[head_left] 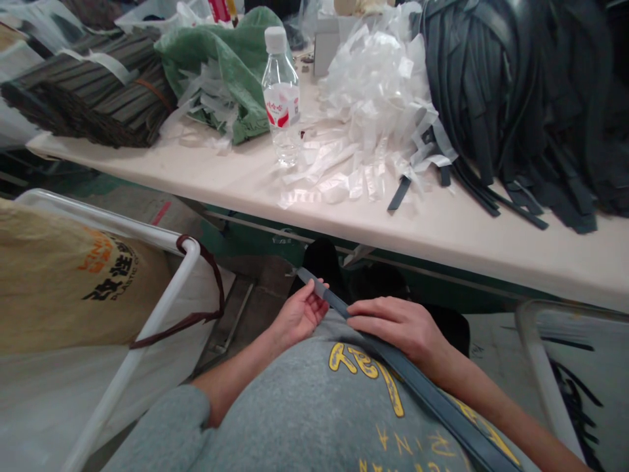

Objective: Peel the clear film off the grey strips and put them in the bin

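Observation:
A long blue-grey strap (426,385) runs slantwise across my lap and up over my shirt. Near its far end, my left hand (303,313) pinches it between thumb and fingers, palm turned up. That end looks paler, as if a thin clear film covers it, though I cannot make this out surely. My right hand (400,328) lies over the strap a little farther back, fingers closed around it and the thumb hidden beneath. On the table in front are a heap of clear plastic film pieces (376,85) and a large pile of dark straps (511,111).
The white table (236,180) spans the view ahead. On it stand a water bottle (282,98), a green sack (230,52) and a bundle of dark strips (98,95). A white-framed cart (157,314) with a tan sack (63,275) is at left; another frame (535,354) is at right.

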`<state>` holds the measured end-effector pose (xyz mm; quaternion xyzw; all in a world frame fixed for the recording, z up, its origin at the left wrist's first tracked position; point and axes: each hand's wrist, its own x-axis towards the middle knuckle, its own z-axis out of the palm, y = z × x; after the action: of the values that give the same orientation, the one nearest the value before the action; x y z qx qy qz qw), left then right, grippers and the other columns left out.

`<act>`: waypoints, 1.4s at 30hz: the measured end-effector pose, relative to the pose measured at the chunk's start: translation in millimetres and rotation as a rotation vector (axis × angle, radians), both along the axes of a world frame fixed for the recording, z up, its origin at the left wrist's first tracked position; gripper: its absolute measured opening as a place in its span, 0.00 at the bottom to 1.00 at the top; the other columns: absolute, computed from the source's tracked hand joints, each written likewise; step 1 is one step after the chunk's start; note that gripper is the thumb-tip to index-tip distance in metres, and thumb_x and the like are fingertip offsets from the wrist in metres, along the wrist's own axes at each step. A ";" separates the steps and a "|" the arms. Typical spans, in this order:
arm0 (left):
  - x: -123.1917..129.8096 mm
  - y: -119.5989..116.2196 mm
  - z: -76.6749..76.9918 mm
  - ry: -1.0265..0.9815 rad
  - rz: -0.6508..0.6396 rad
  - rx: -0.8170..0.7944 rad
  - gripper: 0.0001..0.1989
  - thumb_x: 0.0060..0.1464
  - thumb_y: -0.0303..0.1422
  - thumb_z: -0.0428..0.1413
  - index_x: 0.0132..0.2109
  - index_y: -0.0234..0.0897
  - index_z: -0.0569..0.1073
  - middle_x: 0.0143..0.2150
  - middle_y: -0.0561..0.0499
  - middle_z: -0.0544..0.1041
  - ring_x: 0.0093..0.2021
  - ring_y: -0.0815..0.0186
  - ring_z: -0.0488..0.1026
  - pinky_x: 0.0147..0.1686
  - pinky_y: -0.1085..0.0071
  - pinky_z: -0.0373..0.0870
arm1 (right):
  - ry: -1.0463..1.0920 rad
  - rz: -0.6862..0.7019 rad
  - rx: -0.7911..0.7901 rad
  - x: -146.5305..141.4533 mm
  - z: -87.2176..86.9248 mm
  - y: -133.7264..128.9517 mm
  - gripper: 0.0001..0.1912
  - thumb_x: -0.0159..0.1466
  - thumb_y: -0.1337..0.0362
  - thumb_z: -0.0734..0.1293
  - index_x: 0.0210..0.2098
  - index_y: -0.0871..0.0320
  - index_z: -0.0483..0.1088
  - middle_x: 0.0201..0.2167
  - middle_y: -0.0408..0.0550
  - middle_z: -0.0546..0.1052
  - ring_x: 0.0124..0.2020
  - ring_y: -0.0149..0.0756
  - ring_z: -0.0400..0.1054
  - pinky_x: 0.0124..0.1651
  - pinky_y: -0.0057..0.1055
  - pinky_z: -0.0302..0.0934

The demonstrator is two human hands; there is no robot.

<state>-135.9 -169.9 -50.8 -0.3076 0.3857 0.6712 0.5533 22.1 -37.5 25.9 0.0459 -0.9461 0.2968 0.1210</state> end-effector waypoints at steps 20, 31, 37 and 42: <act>-3.7 -0.6 -1.4 -0.053 -0.015 0.004 0.06 0.58 0.24 0.56 0.32 0.31 0.73 0.22 0.52 0.75 0.19 0.74 0.71 0.20 0.79 0.71 | 0.100 -0.006 -0.225 11.9 25.7 9.3 0.11 0.69 0.69 0.61 0.46 0.54 0.73 0.40 0.49 0.76 0.38 0.32 0.72 0.38 0.26 0.67; 6.9 -5.0 7.7 0.001 -0.153 0.152 0.06 0.58 0.21 0.54 0.33 0.29 0.74 0.23 0.51 0.76 0.22 0.72 0.74 0.25 0.79 0.73 | 0.150 -0.023 -0.146 -41.8 -37.3 2.8 0.14 0.64 0.75 0.59 0.39 0.56 0.74 0.44 0.51 0.79 0.45 0.38 0.73 0.45 0.36 0.69; -24.6 -3.0 2.2 0.000 0.035 0.203 0.11 0.62 0.28 0.50 0.43 0.23 0.74 0.36 0.38 0.80 0.36 0.60 0.80 0.37 0.66 0.78 | -0.064 -0.018 -0.393 -25.4 -24.9 12.0 0.07 0.66 0.68 0.64 0.40 0.55 0.75 0.36 0.45 0.81 0.36 0.33 0.76 0.42 0.29 0.69; -106.3 -1.4 -2.6 0.282 0.433 0.025 0.16 0.68 0.31 0.41 0.44 0.28 0.71 0.29 0.49 0.78 0.28 0.71 0.77 0.31 0.76 0.75 | -0.272 -0.017 -0.616 36.2 10.0 33.2 0.10 0.68 0.62 0.62 0.39 0.52 0.77 0.36 0.47 0.81 0.37 0.38 0.76 0.41 0.30 0.71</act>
<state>-242.2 -171.3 -53.4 -0.2793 0.3760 0.8150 0.3412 58.2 -4.3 35.9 -0.0408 -0.8198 0.5712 0.0041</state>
